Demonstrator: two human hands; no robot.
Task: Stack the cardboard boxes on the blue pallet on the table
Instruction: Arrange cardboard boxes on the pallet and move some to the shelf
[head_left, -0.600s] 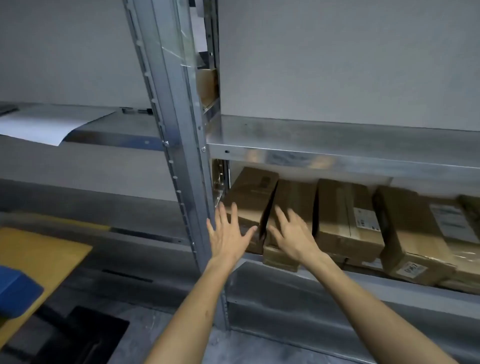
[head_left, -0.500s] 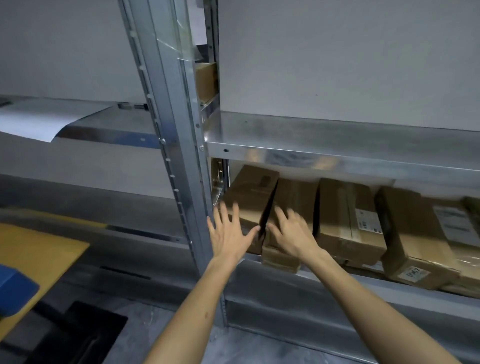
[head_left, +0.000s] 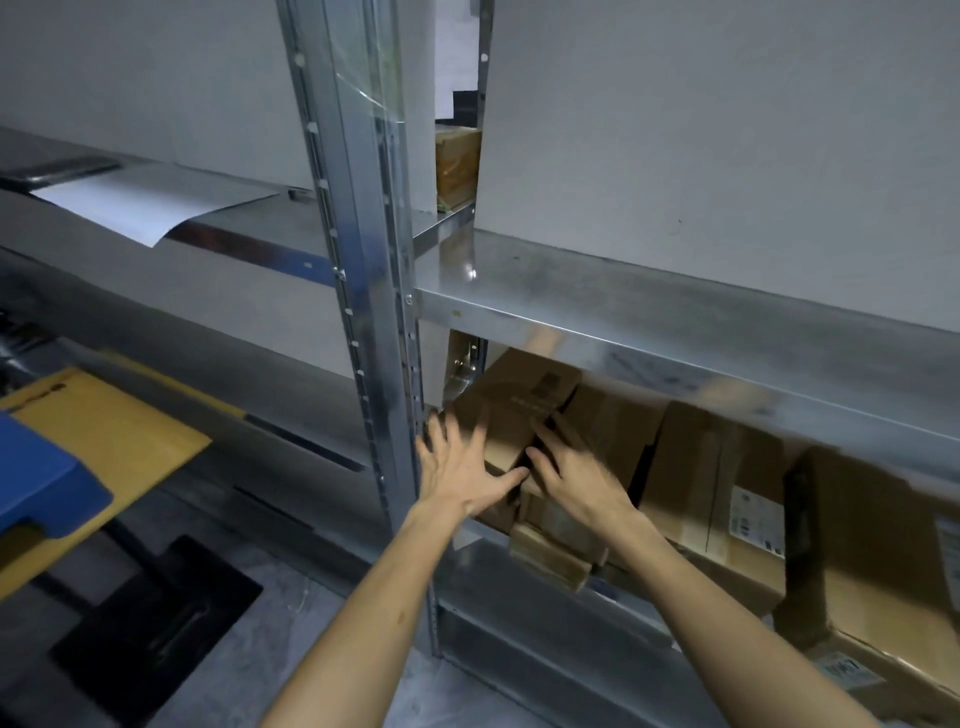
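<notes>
**A:** Where is this load heading?

**B:** To the blue plastic pallet (head_left: 47, 478), sitting far left on the yellow worktop (head_left: 124, 431), well apart from the boxes.

**A:** And the hands?

**B:** The left hand (head_left: 457, 467) is spreading straight fingers against the left face of the leaning brown cardboard box (head_left: 519, 405) on the lower metal shelf (head_left: 483, 571). The right hand (head_left: 576, 483) is lying open along its right edge, neither gripping yet. I'd be squeezing both sides evenly, then sliding it clear of the neighbouring taped cartons (head_left: 711, 467)
</notes>
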